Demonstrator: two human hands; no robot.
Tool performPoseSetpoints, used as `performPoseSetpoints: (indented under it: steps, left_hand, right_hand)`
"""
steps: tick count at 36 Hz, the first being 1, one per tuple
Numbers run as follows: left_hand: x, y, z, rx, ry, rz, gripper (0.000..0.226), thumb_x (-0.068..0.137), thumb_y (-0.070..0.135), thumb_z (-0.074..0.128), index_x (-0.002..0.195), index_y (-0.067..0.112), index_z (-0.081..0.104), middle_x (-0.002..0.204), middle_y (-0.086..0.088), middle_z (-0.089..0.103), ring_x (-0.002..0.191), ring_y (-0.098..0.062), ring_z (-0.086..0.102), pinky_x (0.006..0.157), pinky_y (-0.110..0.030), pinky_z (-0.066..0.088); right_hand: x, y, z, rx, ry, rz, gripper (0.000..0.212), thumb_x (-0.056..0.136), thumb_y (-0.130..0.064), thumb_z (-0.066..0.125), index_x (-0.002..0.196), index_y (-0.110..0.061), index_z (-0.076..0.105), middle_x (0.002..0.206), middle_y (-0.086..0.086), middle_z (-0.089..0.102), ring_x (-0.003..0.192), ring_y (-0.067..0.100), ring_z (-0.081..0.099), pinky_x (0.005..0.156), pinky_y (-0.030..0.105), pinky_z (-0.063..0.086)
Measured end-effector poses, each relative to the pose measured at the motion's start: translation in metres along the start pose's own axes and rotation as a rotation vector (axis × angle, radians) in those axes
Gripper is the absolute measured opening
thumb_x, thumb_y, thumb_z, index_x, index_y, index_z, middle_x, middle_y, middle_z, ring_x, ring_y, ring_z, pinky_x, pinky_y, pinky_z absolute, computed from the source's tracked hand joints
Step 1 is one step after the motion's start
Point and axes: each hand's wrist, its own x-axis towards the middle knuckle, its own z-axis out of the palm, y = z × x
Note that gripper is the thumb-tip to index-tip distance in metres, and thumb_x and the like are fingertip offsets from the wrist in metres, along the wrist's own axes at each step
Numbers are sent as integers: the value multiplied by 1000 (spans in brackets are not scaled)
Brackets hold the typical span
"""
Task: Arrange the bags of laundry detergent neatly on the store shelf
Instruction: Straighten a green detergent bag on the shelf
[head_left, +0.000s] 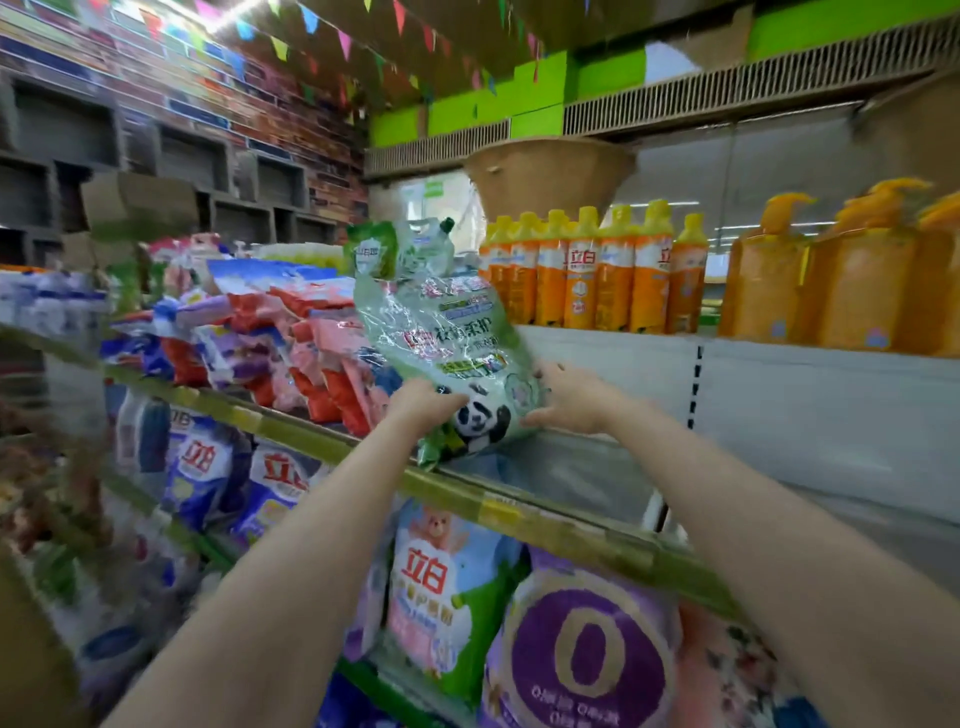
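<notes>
Store shelving fills the view, with a yellow-green edged metal shelf running diagonally from the left toward the lower right. A glossy green-and-white plastic detergent bag printed with a panda stands tilted on this shelf, its lower corner overhanging the front edge. The left hand grips the bag's lower left side with curled fingers; the right hand holds the lower right side, fingers wrapped behind the bag. Immediately left of the bag, a leaning stack of red, pink and purple flat detergent packs occupies the shelf and crowds that side of the bag. Behind the bag's top stands a green-and-white spouted refill pouch. Right of the bag the shelf surface is bare grey metal. On the shelf level above and to the right of the bag, a row of orange bottles with yellow caps stands upright, followed by larger orange pump bottles. Below the bag's shelf, large blue, pink-and-white and purple detergent bags are stocked. Coloured pennant bunting hangs overhead.
</notes>
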Motion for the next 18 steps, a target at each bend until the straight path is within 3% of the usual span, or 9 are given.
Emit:
performPoseSetpoints:
  steps: [1,3,5,7,10,15,18]
  left_hand:
    - [6,0,5,-33,5,-29,48,93,41,54,114,-2,54,112,-14,57,100,-24,57,78,-29,47]
    - [19,-1,15,-96,32,-83,51,92,42,56,117,-2,51,104,-12,52,90,-21,53,71,-25,42]
    - [31,-3,23,-185,97,-145,43,90,43,58,94,2,50,89,-8,48,71,-15,46,60,-21,37]
    - [38,-3,29,-252,176,-194,44,91,44,57,78,4,45,78,-3,45,65,-13,42,58,-21,36]
    - [38,2,35,-299,337,-212,41,99,37,45,93,-2,56,97,-7,50,88,-19,49,77,-29,39]
    - [39,7,38,-505,447,-187,40,101,31,42,100,-5,60,96,-12,63,88,-26,59,79,-35,47]
    - [34,5,34,-569,502,-143,35,100,28,45,100,-4,61,99,-16,66,86,-26,59,76,-32,46]
  right_hand:
    - [6,6,2,6,3,6,80,84,-43,66,147,-14,26,147,12,36,132,30,40,109,40,36]
    - [15,16,5,7,-5,25,81,84,-47,65,147,-13,26,148,11,36,133,30,39,109,42,36]
    - [21,22,7,8,-21,40,78,86,-47,63,145,-11,28,148,11,36,133,30,39,109,41,35]
    - [27,28,10,5,-33,53,72,88,-45,61,143,-9,31,147,12,36,133,30,39,108,40,34]
    - [37,32,17,44,-45,74,66,91,-40,59,142,-8,32,147,12,37,133,29,39,109,39,33]
    - [36,27,26,116,-47,109,60,95,-35,52,143,-6,30,146,16,37,133,31,39,107,37,34]
    - [27,25,25,191,-31,154,68,96,-47,44,145,-2,27,148,17,35,133,32,39,107,38,34]
